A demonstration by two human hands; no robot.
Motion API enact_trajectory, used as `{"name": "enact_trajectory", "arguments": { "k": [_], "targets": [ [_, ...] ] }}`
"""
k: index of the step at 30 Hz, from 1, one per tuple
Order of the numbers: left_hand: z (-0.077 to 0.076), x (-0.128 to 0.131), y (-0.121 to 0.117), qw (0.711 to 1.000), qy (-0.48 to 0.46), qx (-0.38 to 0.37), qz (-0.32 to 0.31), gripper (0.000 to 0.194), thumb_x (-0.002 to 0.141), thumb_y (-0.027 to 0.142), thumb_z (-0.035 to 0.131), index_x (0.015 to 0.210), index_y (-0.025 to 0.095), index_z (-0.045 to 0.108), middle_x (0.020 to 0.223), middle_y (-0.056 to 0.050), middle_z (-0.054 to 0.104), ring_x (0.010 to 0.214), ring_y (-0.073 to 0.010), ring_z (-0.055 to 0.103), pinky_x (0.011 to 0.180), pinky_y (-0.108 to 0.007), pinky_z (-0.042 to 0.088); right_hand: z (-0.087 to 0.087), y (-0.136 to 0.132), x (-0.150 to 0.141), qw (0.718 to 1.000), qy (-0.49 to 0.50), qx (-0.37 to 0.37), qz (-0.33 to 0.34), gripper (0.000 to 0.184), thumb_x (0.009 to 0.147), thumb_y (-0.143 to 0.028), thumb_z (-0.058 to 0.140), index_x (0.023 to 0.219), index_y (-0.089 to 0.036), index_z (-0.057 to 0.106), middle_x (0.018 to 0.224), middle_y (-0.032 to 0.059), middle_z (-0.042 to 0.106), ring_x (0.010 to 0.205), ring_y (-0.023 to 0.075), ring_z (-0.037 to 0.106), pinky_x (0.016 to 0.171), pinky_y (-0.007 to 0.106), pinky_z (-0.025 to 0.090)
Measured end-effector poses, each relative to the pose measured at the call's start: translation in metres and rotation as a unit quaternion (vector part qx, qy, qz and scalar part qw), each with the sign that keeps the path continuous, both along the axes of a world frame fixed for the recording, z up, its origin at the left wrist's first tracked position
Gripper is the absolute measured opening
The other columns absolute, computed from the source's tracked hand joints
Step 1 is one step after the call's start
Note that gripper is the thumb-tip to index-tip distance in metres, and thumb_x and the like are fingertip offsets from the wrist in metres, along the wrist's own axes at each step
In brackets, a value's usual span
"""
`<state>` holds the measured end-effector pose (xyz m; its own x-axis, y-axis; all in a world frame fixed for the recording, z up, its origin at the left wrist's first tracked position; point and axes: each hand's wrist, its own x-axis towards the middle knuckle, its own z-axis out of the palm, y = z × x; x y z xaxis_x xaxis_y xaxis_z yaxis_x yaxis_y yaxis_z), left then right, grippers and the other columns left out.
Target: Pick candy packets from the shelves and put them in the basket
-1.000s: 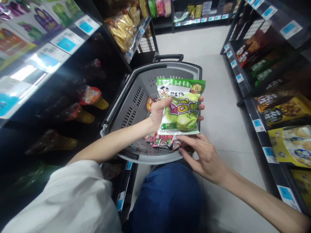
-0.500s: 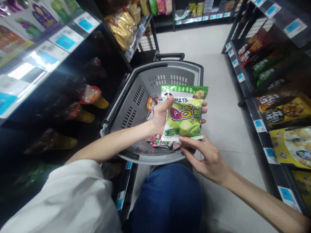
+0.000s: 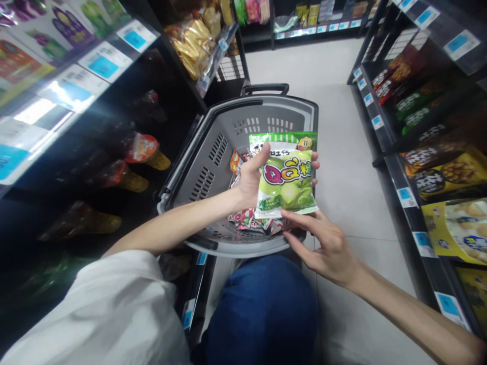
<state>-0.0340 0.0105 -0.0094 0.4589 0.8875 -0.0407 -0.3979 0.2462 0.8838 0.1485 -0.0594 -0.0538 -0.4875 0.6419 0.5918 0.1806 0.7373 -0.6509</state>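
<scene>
A green and white bag of gummy candy (image 3: 286, 188) is in my left hand (image 3: 253, 177), which is closed around it: the thumb presses on the front and the other fingertips show past its right edge. The bag's upper part looks bent back. At its bottom edge is my right hand (image 3: 323, 243), with the index fingertip touching or very near the lower corner and the thumb apart from it. Below both hands stands a grey shopping basket (image 3: 198, 152), with several candy packets (image 3: 243, 218) lying in it, partly hidden by the bag and my left hand.
Dark shelves with price tags (image 3: 102, 66) line the left side, with cup-shaped snacks (image 3: 146, 149) on a lower level. Snack bags (image 3: 445, 177) fill the right shelf. Pale floor tiles (image 3: 342, 152) run between. My knee (image 3: 262, 314) is close to the basket.
The bag has shifted slightly left, and its top has bent backward in my left hand. My right hand and the basket have stayed almost still.
</scene>
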Motion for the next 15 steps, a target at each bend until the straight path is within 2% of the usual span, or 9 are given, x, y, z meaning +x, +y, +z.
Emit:
{"name": "enact_trajectory", "arguments": {
  "k": [7,12,15],
  "targets": [
    [0.0010,-0.0003,0.0009,0.999,0.019,0.028,0.014,0.083,0.074,0.089,0.056,0.119,0.020,0.065,0.130,-0.010,0.069,0.135,-0.0413,0.055,0.103,-0.055,0.056,0.0010,-0.0007,-0.0005,1.000,0.000,0.012,-0.004,0.049,0.091,-0.003,0.066,0.136,-0.019,0.058,0.104,0.0012,0.076,0.088,0.0124,0.072,0.089,0.031,0.052],
    [-0.0011,-0.0009,0.0018,1.000,-0.017,0.002,-0.006,0.087,0.073,0.091,0.055,0.123,0.020,0.064,0.134,-0.010,0.068,0.137,-0.0410,0.053,0.106,-0.054,0.055,0.0025,0.0005,0.0000,1.000,0.003,0.014,-0.009,0.050,0.090,-0.003,0.067,0.136,-0.019,0.058,0.104,0.0014,0.076,0.085,0.0114,0.071,0.086,0.030,0.052],
    [-0.0021,-0.0007,0.0017,0.999,-0.040,-0.021,-0.013,0.086,0.074,0.089,0.055,0.125,0.020,0.063,0.135,-0.010,0.067,0.137,-0.0410,0.053,0.108,-0.054,0.053,0.0056,0.0010,0.0012,1.000,0.005,-0.010,-0.002,0.046,0.090,-0.005,0.069,0.133,-0.019,0.060,0.097,0.0002,0.076,0.082,0.0115,0.070,0.081,0.029,0.053]
  ]
}}
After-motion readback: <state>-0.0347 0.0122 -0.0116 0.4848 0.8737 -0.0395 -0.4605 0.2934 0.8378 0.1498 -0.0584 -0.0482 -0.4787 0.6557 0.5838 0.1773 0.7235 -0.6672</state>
